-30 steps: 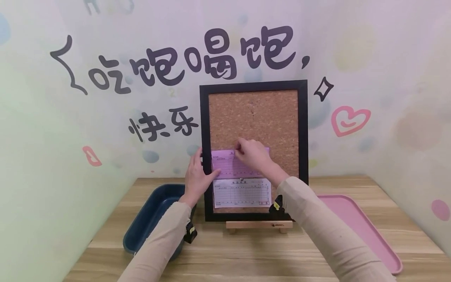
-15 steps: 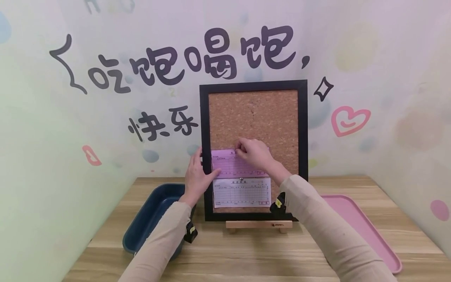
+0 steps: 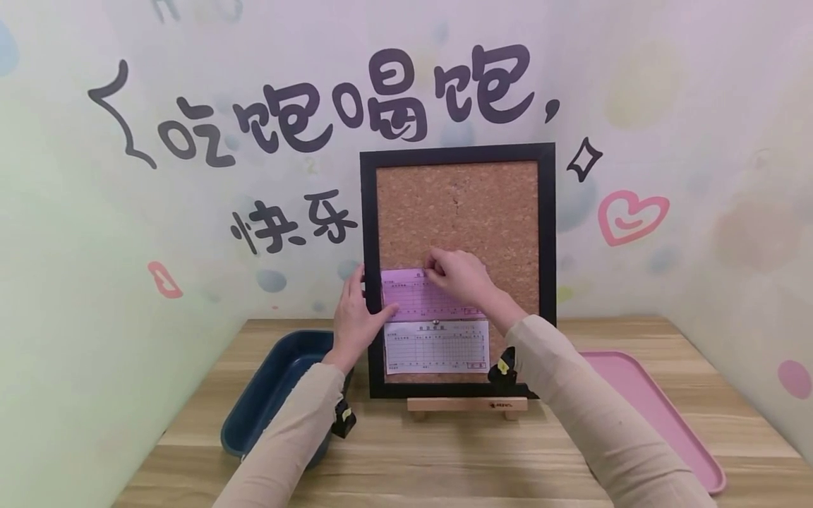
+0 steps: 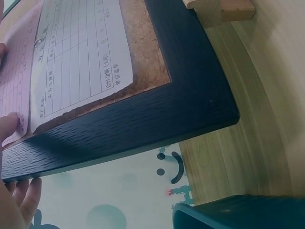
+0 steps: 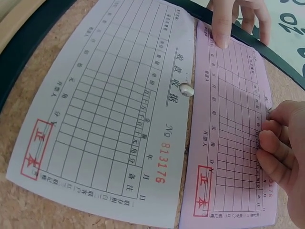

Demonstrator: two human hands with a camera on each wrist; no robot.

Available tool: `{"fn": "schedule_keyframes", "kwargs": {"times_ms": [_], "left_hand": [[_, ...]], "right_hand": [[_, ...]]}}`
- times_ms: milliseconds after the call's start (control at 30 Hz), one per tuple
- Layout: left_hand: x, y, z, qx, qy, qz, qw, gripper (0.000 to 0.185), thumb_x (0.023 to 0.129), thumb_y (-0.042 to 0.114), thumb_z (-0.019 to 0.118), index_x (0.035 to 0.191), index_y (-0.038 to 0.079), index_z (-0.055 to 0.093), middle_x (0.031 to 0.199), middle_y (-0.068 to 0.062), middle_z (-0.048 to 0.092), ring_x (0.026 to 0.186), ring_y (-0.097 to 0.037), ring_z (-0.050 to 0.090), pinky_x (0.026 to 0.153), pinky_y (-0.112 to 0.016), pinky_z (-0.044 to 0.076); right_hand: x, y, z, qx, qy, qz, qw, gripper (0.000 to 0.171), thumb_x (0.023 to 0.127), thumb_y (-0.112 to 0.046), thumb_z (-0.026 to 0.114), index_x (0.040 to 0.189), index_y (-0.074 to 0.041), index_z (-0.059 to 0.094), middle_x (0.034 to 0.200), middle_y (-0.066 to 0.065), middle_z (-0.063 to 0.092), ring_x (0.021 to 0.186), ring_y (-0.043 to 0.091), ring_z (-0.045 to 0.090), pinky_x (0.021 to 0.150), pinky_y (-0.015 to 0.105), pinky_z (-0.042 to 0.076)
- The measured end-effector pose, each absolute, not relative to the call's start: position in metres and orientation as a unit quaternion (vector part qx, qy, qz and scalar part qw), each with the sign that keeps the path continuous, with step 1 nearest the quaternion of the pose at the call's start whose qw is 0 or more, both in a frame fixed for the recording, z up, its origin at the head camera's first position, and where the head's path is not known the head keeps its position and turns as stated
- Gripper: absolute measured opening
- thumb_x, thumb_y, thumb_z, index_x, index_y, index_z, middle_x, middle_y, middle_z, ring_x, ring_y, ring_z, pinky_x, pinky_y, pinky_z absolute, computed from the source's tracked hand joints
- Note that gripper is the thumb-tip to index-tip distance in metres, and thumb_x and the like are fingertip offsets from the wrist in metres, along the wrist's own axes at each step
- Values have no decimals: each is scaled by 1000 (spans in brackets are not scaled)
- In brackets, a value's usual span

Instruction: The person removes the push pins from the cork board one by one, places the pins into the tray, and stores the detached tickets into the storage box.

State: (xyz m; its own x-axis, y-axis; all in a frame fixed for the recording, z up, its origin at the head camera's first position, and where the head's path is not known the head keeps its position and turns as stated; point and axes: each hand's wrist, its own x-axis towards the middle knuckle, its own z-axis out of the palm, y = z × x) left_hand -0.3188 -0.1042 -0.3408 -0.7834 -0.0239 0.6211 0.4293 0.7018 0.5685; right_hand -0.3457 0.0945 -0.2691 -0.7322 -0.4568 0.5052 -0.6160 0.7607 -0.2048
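Observation:
A black-framed corkboard [image 3: 457, 212] leans upright on a small wooden stand [image 3: 466, 404]. A white receipt slip [image 3: 436, 349] is pinned low on it by a silver pushpin [image 5: 187, 89]. Just above lies a pink receipt slip [image 3: 401, 293]. My left hand [image 3: 357, 321] grips the board's left edge, thumb on the pink slip's lower left corner, fingers behind the frame. At the pink slip's top edge, my right hand [image 3: 462, 276] has its thumb and forefinger pinched together, seemingly on a pushpin that the fingers mostly hide; its other fingers are curled against the paper.
A dark blue tray [image 3: 254, 395] stands left of the board, partly under the left forearm. On the right lies a pink tray [image 3: 660, 416], partly behind the right forearm. The wooden table [image 3: 444, 466] meets a decorated wall [image 3: 305, 282] behind the board.
Both hands keep their places on the board and the pink slip. Only a very slight shift of the right wrist and forearm shows.

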Motion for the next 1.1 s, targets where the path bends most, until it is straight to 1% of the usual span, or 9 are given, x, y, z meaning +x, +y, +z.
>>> {"fn": "schedule_keyframes", "kwargs": {"times_ms": [500, 1100], "left_hand": [[-318, -105, -341, -119, -869, -366, 311, 87, 72, 31, 76, 139, 6, 26, 134, -15, 40, 106, -28, 52, 91, -41, 44], [-318, -105, -339, -116, -871, -366, 306, 87, 73, 30, 76, 140, 7, 26, 133, -15, 41, 105, -28, 54, 89, -39, 46]], "right_hand": [[-344, 94, -266, 296, -916, 175, 204, 7, 89, -14, 54, 87, -9, 60, 66, -2, 55, 56, 10, 46, 52, 25, 37], [-343, 95, -265, 293, -918, 190, 188, 8, 90, -15, 55, 87, -9, 59, 70, -1, 57, 60, 11, 48, 56, 26, 40]]}}
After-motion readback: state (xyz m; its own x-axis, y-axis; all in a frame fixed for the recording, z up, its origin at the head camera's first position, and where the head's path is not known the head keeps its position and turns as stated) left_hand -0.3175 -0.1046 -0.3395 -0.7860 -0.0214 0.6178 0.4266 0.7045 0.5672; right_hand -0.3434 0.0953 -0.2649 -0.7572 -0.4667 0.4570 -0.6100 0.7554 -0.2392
